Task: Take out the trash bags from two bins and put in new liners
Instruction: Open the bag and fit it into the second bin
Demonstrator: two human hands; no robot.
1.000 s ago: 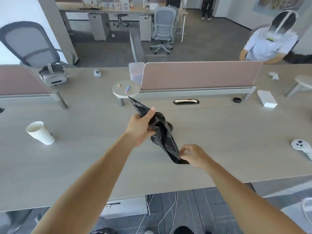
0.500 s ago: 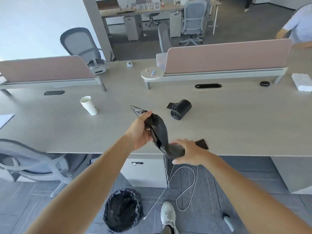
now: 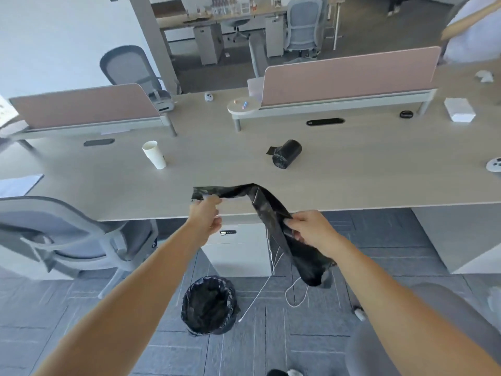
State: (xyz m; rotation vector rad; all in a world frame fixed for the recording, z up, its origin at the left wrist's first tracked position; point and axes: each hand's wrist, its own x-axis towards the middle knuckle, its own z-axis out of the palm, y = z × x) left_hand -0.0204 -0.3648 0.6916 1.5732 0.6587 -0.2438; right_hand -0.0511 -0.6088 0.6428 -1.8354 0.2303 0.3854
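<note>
A folded black liner (image 3: 264, 204) stretches between my hands above the desk's front edge. My left hand (image 3: 206, 213) pinches one end of it. My right hand (image 3: 309, 229) grips it further along, and the rest hangs down past my right wrist. A roll of black liners (image 3: 286, 153) lies on the desk (image 3: 108, 183) beyond. On the floor below stands a round bin (image 3: 208, 305) lined with a black bag.
A white paper cup (image 3: 154, 154) stands on the desk to the left. A grey office chair (image 3: 62, 234) sits at the left, another chair (image 3: 433, 335) at the lower right. A white cable (image 3: 271, 283) trails on the floor by a white cabinet (image 3: 238, 253). A person sits at the far right behind the pink divider (image 3: 349, 74).
My hands have moved apart and pulled the liner out longer. The view has tilted down and back, so the bin and floor show more fully.
</note>
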